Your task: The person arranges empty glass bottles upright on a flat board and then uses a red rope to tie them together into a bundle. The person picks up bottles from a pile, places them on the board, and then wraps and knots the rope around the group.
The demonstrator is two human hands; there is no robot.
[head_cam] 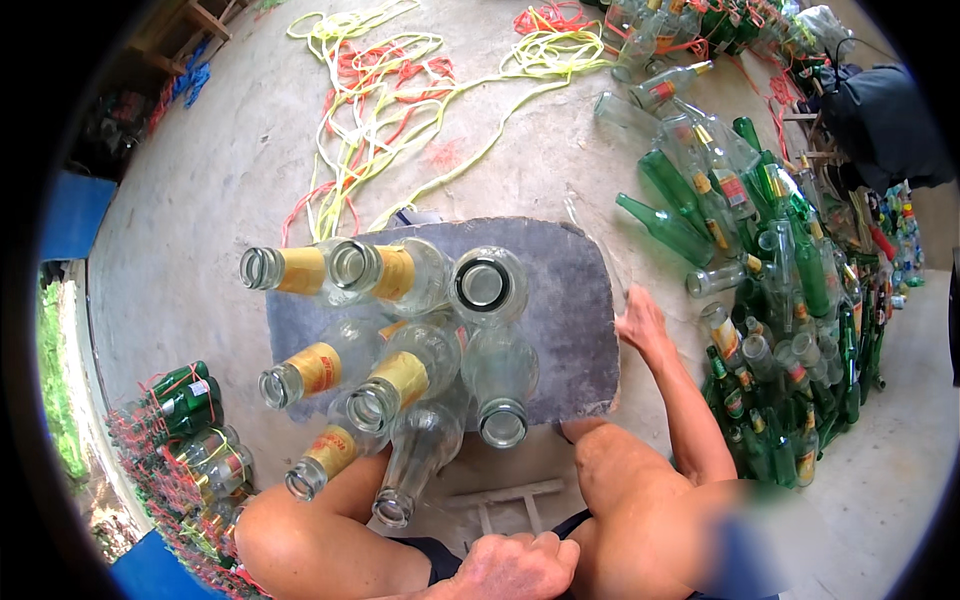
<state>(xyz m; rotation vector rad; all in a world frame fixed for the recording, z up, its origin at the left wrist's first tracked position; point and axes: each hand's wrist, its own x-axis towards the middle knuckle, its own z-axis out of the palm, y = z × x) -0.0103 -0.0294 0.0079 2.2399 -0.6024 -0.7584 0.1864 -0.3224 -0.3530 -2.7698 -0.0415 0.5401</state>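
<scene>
A group of several clear glass bottles (431,360), some with yellow neck labels, stands on a dark, worn board (566,300) before me. Their open mouths face up towards the camera. My left hand (517,562) is curled into a fist above my lap, below the bottles; nothing shows in it. At the board's right edge is my right hand (643,319), slightly blurred, its fingertips close to or touching that edge. Whether it holds anything cannot be made out.
Loose green and clear bottles (795,277) are heaped on the floor at right. Bundles of tied bottles (191,405) lie at lower left. Yellow and red plastic strands (390,105) spread over the concrete floor beyond the board. A dark cloth item (885,120) is at upper right.
</scene>
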